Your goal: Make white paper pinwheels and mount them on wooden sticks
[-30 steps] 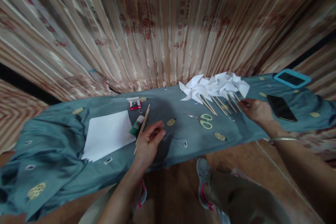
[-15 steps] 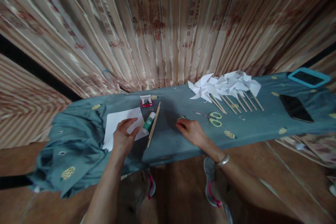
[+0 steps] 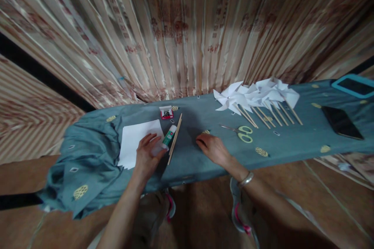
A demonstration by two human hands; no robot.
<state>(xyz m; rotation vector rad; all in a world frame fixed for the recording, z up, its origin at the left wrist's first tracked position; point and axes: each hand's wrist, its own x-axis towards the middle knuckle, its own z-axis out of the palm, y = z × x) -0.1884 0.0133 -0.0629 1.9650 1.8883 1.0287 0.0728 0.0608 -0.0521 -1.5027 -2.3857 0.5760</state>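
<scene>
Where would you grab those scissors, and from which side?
I'd take the scissors by their green handles, probably from the right: they lie flat with both handle loops toward that side, which should give an easy hold, while the metal blades point left, toward the side where the right hand is.

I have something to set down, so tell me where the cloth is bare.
Bare printed cloth lies beyond the right hand, between the loose sticks and scissors, and toward the near edge between scissors and black phone. It is crowded around the left hand, with paper, glue stick and red box close together, and where the pinwheels overlap.
</scene>
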